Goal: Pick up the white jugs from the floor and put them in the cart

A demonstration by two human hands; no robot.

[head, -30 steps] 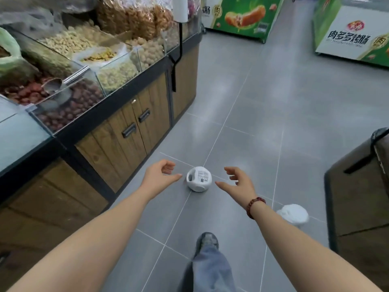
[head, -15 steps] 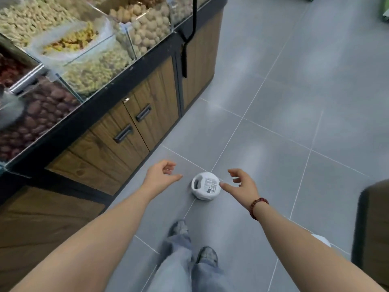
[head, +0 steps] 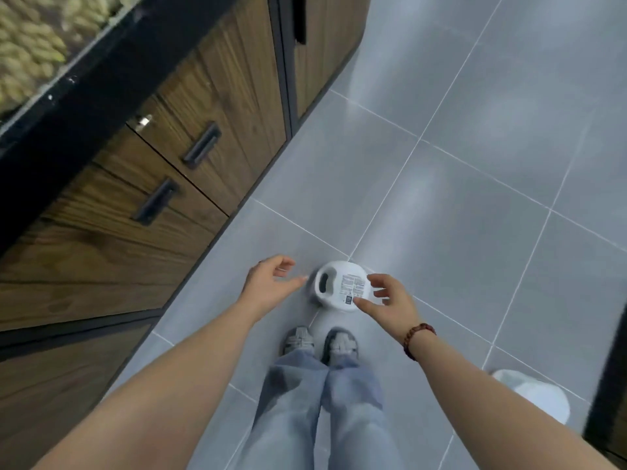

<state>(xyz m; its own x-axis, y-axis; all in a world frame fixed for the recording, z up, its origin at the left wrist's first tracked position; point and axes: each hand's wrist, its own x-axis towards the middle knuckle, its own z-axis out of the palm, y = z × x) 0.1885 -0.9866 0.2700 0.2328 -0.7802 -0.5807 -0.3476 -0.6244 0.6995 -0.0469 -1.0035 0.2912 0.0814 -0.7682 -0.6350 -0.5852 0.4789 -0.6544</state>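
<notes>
**Reach step: both your hands close on the white jug (head: 339,286), nothing lifted yet.**

The jug sits on the floor (head: 475,198) just ahead of your shoes (head: 319,344). It looks to be lying on its side, label up, with the handle (head: 326,285) toward your left hand (head: 268,283). That hand hovers just beside the jug, fingers apart and relaxed, and I see no contact. Your right hand (head: 390,300) is at the jug's right rim with fingers (head: 376,279) spread and the thumb over the label. Contact is unclear and there's no grip. A second white jug (head: 536,395) sits well apart at lower right, beside a dark edge (head: 607,385) that may be the cart. Next, I'd judge, hook your fingers through the handle or clamp both sides, then lift. The round body could roll if nudged.
</notes>
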